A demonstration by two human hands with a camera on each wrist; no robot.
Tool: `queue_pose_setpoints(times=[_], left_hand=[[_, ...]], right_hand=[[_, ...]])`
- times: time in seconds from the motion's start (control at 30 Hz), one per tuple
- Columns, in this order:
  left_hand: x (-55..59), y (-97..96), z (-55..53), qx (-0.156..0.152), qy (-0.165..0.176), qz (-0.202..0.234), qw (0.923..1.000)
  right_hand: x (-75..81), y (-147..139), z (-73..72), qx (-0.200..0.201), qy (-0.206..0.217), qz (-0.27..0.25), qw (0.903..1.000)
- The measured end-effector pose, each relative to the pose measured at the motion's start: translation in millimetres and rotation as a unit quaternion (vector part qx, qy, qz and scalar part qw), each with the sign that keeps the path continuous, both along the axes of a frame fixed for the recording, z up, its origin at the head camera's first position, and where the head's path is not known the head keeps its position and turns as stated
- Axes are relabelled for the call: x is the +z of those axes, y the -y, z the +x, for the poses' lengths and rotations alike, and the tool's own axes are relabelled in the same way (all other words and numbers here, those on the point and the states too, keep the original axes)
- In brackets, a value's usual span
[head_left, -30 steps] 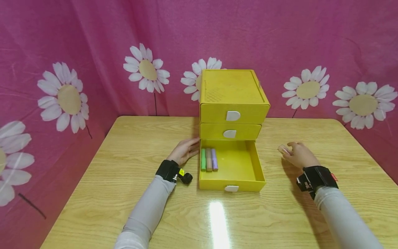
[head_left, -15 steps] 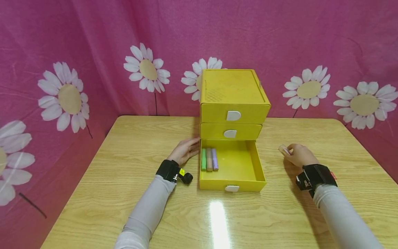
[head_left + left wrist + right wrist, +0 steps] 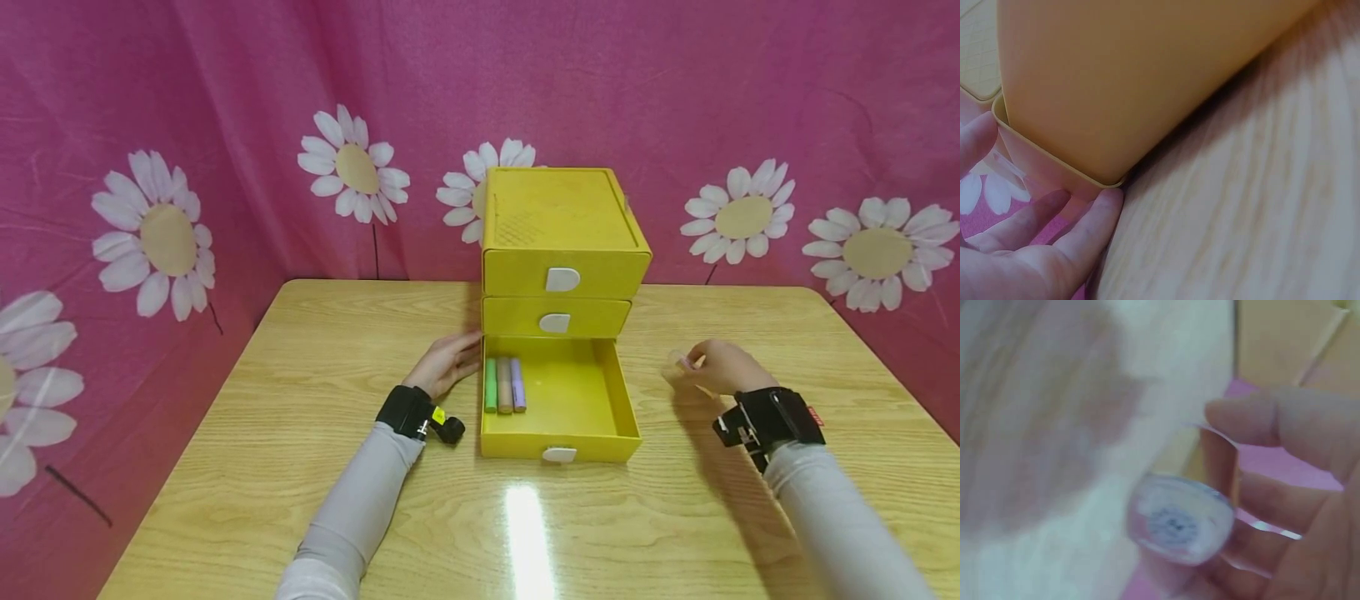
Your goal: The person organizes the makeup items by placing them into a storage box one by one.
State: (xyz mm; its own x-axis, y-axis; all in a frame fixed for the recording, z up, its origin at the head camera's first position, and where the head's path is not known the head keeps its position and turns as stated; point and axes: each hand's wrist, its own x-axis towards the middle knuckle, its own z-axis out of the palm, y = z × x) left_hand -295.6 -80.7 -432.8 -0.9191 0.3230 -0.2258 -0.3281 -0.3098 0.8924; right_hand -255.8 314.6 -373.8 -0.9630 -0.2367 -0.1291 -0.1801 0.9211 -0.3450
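Observation:
My left hand rests against the left side of a yellow drawer unit. In the left wrist view its fingertips touch the front edge of the casing beside the pulled-out bottom drawer. Inside that drawer, along its left wall, lie a green, a brownish and a purple marker-like stick. Right of the unit, my right hand pinches a small see-through object above the table. One rounded face of it carries a bluish round mark; its exact kind I cannot tell.
The two upper drawers are pushed in, with white tabs on their fronts. Underneath is a wooden table, backed by a pink curtain with white flowers. Each wrist wears a black strap with a camera.
My right hand has risen a little off the table with the see-through object, and its shadow has spread. The left hand and the drawer unit stay put.

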Motion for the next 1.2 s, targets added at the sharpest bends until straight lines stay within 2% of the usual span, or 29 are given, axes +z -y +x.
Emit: queue_pose_setpoints(times=[0.17,0.4,0.63,0.77,0.93,1.2], left_hand=[[-0.5,0.4,0.1,0.000,0.003,-0.001,1.0000],[-1.3,1.8,0.0,-0.002,0.002,0.000,1.0000],[-0.7,2.1,0.1,-0.002,0.004,0.004,1.0000],[-0.3,1.9,0.2,-0.002,0.004,0.005,1.0000],[-0.8,1.6,-0.6,-0.001,0.006,0.002,1.0000],[-2.5,0.1,-3.7,0.005,0.019,0.003,0.9998]], right_hand=[[19.3,18.2,8.2,0.039,0.026,-0.001,0.9989],[47.6,48.0,20.3,0.086,0.042,-0.010,0.9954],[67.1,75.5,23.1,0.125,0.045,-0.008,0.9910],[70.0,90.2,21.7,0.139,0.037,0.005,0.9896],[66.4,109.6,19.1,0.139,0.033,0.014,0.9896],[57.7,139.9,11.1,0.142,0.053,0.023,0.9882]])
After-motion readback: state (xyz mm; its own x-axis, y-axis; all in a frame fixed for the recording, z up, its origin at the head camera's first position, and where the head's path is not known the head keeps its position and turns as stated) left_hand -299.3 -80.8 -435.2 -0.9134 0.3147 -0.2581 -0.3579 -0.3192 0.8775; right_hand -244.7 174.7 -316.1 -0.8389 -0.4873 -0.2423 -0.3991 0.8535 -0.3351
